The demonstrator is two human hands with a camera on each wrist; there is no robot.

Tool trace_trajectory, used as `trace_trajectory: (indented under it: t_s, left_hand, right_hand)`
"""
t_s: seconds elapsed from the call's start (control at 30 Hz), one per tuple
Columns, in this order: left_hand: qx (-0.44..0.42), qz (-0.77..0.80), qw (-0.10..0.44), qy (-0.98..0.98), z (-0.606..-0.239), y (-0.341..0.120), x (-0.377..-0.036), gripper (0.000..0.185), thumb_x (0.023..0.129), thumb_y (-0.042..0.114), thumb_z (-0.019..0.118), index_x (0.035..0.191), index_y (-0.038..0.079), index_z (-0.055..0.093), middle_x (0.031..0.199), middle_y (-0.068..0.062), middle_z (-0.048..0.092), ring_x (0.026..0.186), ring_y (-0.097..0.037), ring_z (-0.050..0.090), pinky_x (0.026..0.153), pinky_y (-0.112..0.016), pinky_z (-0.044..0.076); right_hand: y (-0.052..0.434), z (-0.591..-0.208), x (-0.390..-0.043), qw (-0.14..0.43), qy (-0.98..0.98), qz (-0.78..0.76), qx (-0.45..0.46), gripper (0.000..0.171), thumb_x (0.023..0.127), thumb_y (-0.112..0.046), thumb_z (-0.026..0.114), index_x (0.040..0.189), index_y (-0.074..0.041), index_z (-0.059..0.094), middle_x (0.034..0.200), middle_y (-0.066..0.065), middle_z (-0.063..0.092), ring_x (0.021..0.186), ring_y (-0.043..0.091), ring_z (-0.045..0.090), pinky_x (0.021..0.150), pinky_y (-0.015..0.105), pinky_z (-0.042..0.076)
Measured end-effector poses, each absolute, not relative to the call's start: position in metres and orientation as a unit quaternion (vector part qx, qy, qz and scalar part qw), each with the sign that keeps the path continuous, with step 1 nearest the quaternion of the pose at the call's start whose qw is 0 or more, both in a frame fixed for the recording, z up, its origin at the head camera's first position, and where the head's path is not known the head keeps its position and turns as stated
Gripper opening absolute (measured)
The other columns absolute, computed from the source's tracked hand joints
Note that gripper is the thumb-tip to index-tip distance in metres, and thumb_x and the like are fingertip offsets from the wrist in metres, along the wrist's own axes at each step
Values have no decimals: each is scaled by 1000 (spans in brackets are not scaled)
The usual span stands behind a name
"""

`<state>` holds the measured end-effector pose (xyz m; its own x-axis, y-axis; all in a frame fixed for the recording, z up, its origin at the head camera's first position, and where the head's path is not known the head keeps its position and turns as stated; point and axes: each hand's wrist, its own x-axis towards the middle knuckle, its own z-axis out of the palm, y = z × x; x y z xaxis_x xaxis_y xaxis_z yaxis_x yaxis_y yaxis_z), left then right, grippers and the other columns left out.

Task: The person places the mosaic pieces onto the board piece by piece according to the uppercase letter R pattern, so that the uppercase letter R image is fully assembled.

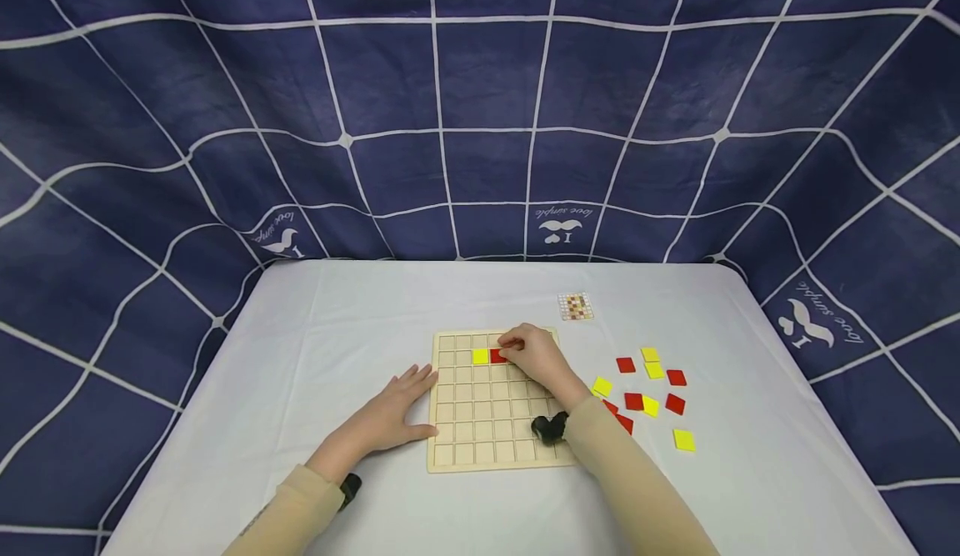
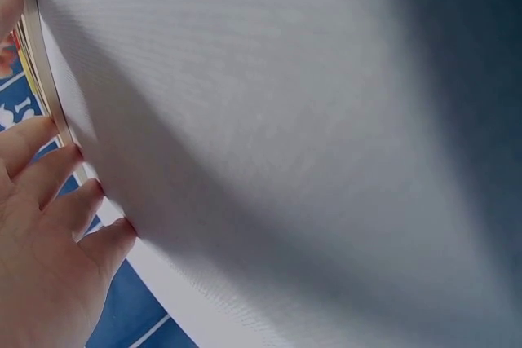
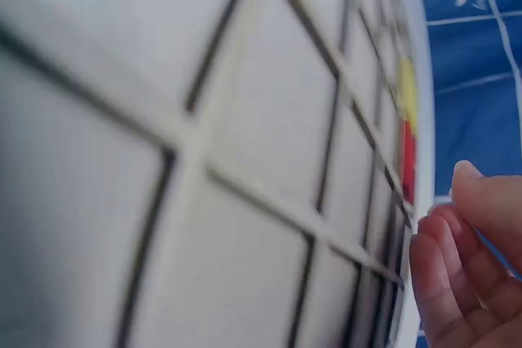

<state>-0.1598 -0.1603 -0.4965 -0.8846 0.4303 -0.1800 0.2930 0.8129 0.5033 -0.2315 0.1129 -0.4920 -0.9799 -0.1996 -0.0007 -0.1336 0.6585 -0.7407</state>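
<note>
Head view had all the action: on the white-covered desk (image 1: 345, 306) lay a pale gridded board (image 1: 482, 431), and on it, second row from the far edge, sat a yellow tile (image 1: 480, 357) with a red tile (image 1: 497, 356) just beside it. And there was the right hand (image 1: 542, 360), right at that red tile, fingers bent, thumb brought close to the fingertips! Was anything pinched between them? The right wrist view was blurred and the fingers masked the spot, so I couldn't tell.

Over on the other side, the left hand (image 1: 392, 416) played anchor, fingers spread and fairly straight, tips against the board's left edge, gripping nothing.

Off to the right, loose tiles (image 1: 684, 440) in red and yellow lay scattered, some partly behind the right sleeve (image 1: 637, 481). A small patterned card (image 1: 576, 306) rested beyond the board.

Now, the handling: those tiles looked light, thin and stiff, probably smooth enough to slip, so a pinch on two opposite edges seemed the best hold. The board looked rigid and flat, likely to slide on the cloth if nudged; a steadying touch along its rim suited it.
</note>
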Motion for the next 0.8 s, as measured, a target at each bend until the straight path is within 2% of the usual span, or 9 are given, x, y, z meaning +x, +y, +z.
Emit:
trace_trajectory:
  t_s: [0.37,0.57,0.8]
  left_hand:
    - [199,236,143,940,-498,-161,-162,87,82,39,78,151,6,38,162,-11,29,152,-33,20,123,-53,21]
    - [203,238,139,939,-500,-163,-163,86,82,38,79,151,5,38,161,-11,29,151,-34,20,122,-54,21]
    - [204,244,142,937,-501,-164,-163,86,82,38,78,151,5,38,162,-11,29,151,-34,20,123,-53,21]
  right_hand:
    - [188,-477,-224,49,906,-421,-2,22,93,-21,68,111,-8,72,96,6,72,80,14,63,71,25,52]
    - [238,-476,-216,42,908,-412,67,29,95,-24,65,119,-7,69,104,12,72,84,20,61,74,23,51]
    - [282,-482,-206,36,899,-405,162,36,97,-29,62,124,-6,65,110,15,67,86,22,57,67,23,49]
